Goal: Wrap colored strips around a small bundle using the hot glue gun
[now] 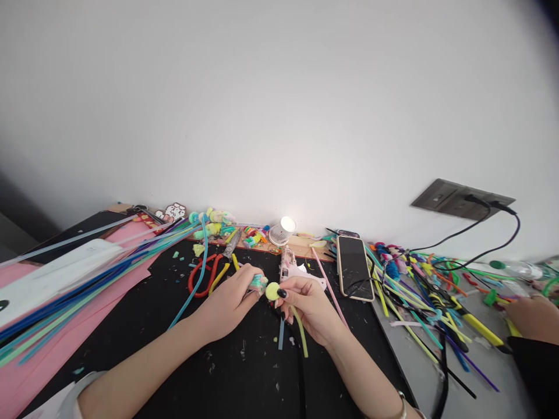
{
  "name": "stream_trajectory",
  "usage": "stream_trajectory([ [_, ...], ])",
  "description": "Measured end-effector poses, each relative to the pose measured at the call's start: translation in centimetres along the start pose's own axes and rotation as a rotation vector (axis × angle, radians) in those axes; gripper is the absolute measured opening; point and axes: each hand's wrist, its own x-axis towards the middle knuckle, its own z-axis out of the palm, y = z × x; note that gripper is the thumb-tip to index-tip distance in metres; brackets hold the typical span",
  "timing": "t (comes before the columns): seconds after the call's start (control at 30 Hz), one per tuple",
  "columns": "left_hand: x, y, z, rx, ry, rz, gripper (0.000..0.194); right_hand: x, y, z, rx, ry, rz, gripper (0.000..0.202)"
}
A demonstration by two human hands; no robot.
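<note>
My left hand [233, 299] is closed around a fuzzy teal and multicoloured pipe-cleaner piece [258, 283]. Between the thumb and fingers of my right hand [312, 308] is a round yellow pipe-cleaner disc [273, 291], its flat face turned toward me. The two pieces are close together over the black mat [244, 372]; I cannot tell whether they touch. From under my right hand a pale yellow strip [301, 334] hangs or lies; whether it is held is unclear. Just behind that hand rests a pink glue gun [301, 271], partly hidden.
Red-handled pliers [213, 273] lie left of my hands; a lit white cup-shaped lamp [282, 230] stands by the wall. A phone [354, 267] lies to the right. Pipe cleaners [419, 285] pile up beyond it, near another person's hand [535, 317]. More strips [109, 273] lie left.
</note>
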Motion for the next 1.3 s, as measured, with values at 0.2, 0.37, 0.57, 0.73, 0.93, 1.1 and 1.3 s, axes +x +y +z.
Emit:
stream_trajectory([
  [0.2,0.09,0.08,-0.01,0.026,-0.035,0.039,0.015,-0.11,-0.04,0.12,0.028,-0.038,-0.014,0.029],
  [0.37,0.08,0.12,-0.02,0.039,-0.060,0.054,0.015,-0.10,0.22,0.42,0.018,-0.062,-0.044,0.031],
  [0.57,-0.03,-0.01,0.21,0.057,-0.077,0.066,0.016,-0.05,0.40,0.69,-0.017,-0.029,-0.025,0.034],
  [0.73,-0.13,-0.02,0.25,0.060,-0.070,0.081,0.016,-0.03,0.44,0.74,-0.033,-0.013,-0.008,0.035],
  [0.93,-0.13,0.07,0.16,0.072,-0.074,0.115,0.014,-0.06,0.38,0.85,-0.065,0.004,-0.007,0.034],
  [1.1,-0.07,-0.16,0.37,0.090,-0.089,0.138,0.015,-0.04,0.44,0.81,-0.064,0.003,-0.005,0.035],
  [1.3,-0.02,-0.47,0.55,0.149,-0.091,0.187,0.018,-0.09,0.37,0.90,-0.082,0.006,0.002,0.036],
])
